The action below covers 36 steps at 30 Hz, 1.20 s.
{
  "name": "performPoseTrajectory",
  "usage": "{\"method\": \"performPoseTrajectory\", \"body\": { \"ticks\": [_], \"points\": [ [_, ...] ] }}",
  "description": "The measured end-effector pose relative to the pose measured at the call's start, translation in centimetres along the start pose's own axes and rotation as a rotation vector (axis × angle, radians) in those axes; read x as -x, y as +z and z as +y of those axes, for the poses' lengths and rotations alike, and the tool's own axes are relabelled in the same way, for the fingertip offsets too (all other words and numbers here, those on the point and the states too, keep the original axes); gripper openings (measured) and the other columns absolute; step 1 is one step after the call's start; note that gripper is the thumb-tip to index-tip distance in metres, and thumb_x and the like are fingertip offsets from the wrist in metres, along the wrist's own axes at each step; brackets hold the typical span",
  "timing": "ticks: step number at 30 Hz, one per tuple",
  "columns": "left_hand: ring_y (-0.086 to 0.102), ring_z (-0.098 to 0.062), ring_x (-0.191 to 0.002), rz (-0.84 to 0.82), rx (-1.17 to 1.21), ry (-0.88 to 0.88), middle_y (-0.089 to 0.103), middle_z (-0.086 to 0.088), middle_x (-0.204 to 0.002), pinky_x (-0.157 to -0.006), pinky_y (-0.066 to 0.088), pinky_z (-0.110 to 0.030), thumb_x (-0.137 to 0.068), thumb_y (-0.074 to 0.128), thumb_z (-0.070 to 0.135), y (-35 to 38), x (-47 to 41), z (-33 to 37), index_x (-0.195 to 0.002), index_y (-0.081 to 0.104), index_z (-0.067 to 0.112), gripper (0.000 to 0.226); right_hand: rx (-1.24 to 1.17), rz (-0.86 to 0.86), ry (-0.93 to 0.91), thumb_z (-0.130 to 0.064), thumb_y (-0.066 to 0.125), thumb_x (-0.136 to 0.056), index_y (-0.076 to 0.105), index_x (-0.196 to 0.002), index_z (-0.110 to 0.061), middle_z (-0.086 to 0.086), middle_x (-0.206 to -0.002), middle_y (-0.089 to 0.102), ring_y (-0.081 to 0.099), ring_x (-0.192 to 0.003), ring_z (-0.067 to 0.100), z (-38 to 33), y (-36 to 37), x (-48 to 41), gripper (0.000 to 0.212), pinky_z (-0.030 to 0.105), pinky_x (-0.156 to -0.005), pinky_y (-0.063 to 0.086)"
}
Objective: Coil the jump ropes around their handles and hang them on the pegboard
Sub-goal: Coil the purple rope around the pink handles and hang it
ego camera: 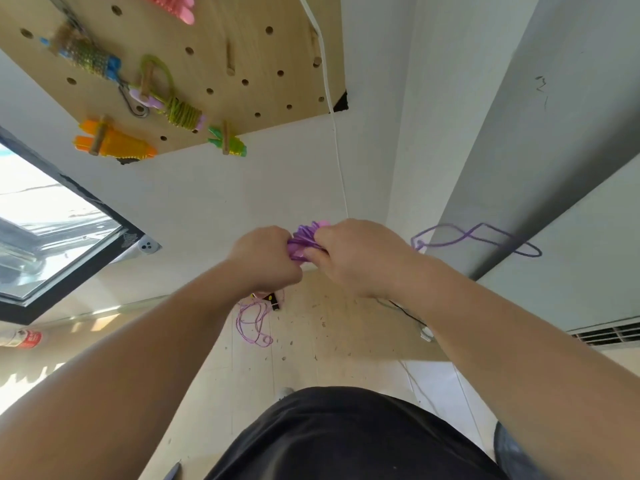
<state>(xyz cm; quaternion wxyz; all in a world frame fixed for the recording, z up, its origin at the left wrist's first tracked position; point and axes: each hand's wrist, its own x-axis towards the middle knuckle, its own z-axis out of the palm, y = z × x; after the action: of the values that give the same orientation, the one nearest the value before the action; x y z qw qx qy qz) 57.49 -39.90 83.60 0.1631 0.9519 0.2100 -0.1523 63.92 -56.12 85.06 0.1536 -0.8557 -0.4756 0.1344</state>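
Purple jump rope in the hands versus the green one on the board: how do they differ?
The purple jump rope is gripped by the left hand and the right hand. The green jump rope hangs from a peg on the pegboard. The purple one has a loose length trailing off to the right, while the green one is fully wound, with only a loop over its peg. Both are cord bundled into coils.
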Motion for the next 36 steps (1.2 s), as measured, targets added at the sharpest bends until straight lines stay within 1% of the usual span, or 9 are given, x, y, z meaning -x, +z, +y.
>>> {"method": "performPoseTrajectory", "body": {
  "ticks": [5, 10, 13, 15, 17, 22, 25, 28, 36],
  "points": [
    [0.040, -0.020, -0.045, 0.000, 0.568, 0.002, 0.044, 0.002, -0.051, -0.050, 0.033, -0.026, -0.061, 0.067, 0.001, -0.6, 1.1, 2.1, -0.063, 0.049, 0.014, 0.022, -0.594, 0.311, 0.209, -0.039, 0.037, -0.107, 0.062, -0.076, -0.007, -0.001, -0.067, 0.062, 0.055, -0.064, 0.016, 0.1, 1.7, 2.3, 0.051, 0.035, -0.064, 0.042],
    [0.040, -0.023, -0.056, -0.176, 0.875, 0.020, 0.041, -0.003, -0.054, -0.060, 0.036, -0.036, -0.049, 0.062, 0.003, 0.0, 3.5, 3.5, -0.059, 0.045, 0.016, 0.023, -0.921, 0.340, 0.432, -0.072, 0.062, -0.079, 0.056, -0.077, -0.008, -0.001, -0.062, 0.050, 0.042, -0.054, 0.013, 0.4, 2.0, 3.0, 0.065, 0.041, -0.061, 0.044],
    [0.042, -0.025, -0.052, -0.361, 1.009, 0.024, 0.040, -0.009, -0.057, -0.058, 0.038, -0.035, -0.052, 0.059, -0.003, -0.2, 4.5, 3.4, -0.061, 0.043, 0.012, 0.024, -1.180, 0.287, 0.274, -0.041, 0.077, -0.086, 0.063, -0.102, -0.025, -0.020, -0.074, 0.066, 0.051, -0.053, -0.002, 0.8, 1.2, 3.4, 0.027, 0.019, -0.060, 0.044],
    [0.043, -0.025, -0.051, -0.479, 1.067, 0.065, 0.041, -0.011, -0.061, -0.055, 0.040, -0.030, -0.054, 0.057, -0.005, -0.6, 4.8, 3.0, -0.063, 0.043, 0.009, 0.021, -1.254, 0.242, 0.154, -0.014, 0.076, -0.088, 0.064, -0.104, -0.010, -0.021, -0.067, 0.066, 0.058, -0.057, -0.004, 1.0, 0.8, 3.7, 0.021, 0.010, -0.061, 0.044],
    [0.046, -0.026, -0.052, -0.525, 1.078, 0.090, 0.043, -0.013, -0.063, -0.055, 0.042, -0.030, -0.055, 0.057, -0.006, -0.7, 4.8, 2.6, -0.060, 0.047, 0.008, 0.018, -1.220, 0.250, 0.102, -0.008, 0.076, -0.086, 0.063, -0.104, 0.001, -0.019, -0.068, 0.067, 0.061, -0.063, -0.004, 1.1, 0.9, 3.8, 0.024, 0.011, -0.065, 0.046],
    [0.061, -0.025, -0.070, -0.288, 0.933, 0.088, 0.064, -0.017, -0.079, -0.066, 0.051, -0.037, -0.060, 0.070, 0.004, -0.5, 5.0, 2.3, -0.086, 0.060, -0.002, 0.029, -1.269, 0.356, 0.171, -0.016, 0.072, -0.093, 0.067, -0.093, -0.008, -0.025, -0.067, 0.065, 0.059, -0.058, -0.005, 0.2, 1.6, 3.7, 0.010, 0.010, -0.061, 0.041],
    [0.067, -0.015, -0.075, 0.052, 0.837, 0.039, 0.070, 0.010, -0.083, -0.069, 0.058, -0.045, -0.063, 0.079, 0.023, 0.6, 6.0, 2.4, -0.096, 0.067, 0.021, 0.036, -1.312, 0.417, 0.240, -0.020, 0.069, -0.095, 0.069, -0.091, -0.021, -0.020, -0.061, 0.062, 0.056, -0.052, -0.002, -0.2, 2.1, 3.5, 0.005, 0.012, -0.057, 0.038],
    [0.066, -0.003, -0.095, 0.334, 0.626, 0.082, 0.070, 0.021, -0.100, -0.079, 0.057, -0.033, -0.077, 0.079, 0.041, 1.8, 7.2, 2.8, -0.105, 0.064, 0.037, 0.032, -1.382, 0.464, 0.327, -0.021, 0.066, -0.097, 0.068, -0.087, -0.018, -0.021, -0.056, 0.057, 0.051, -0.046, -0.003, -1.1, 2.0, 3.0, 0.011, 0.011, -0.051, 0.034],
    [0.073, -0.021, -0.082, 0.139, 0.889, 0.114, 0.076, -0.001, -0.086, -0.078, 0.059, -0.043, -0.089, 0.078, 0.023, 0.6, 6.6, 2.8, -0.099, 0.072, 0.020, 0.012, -1.500, 0.324, 0.206, -0.019, 0.056, -0.103, 0.069, -0.100, -0.017, -0.001, -0.054, 0.036, 0.024, -0.047, 0.012, -0.1, 1.3, 3.7, 0.013, 0.024, -0.044, 0.023]
  ]
}}
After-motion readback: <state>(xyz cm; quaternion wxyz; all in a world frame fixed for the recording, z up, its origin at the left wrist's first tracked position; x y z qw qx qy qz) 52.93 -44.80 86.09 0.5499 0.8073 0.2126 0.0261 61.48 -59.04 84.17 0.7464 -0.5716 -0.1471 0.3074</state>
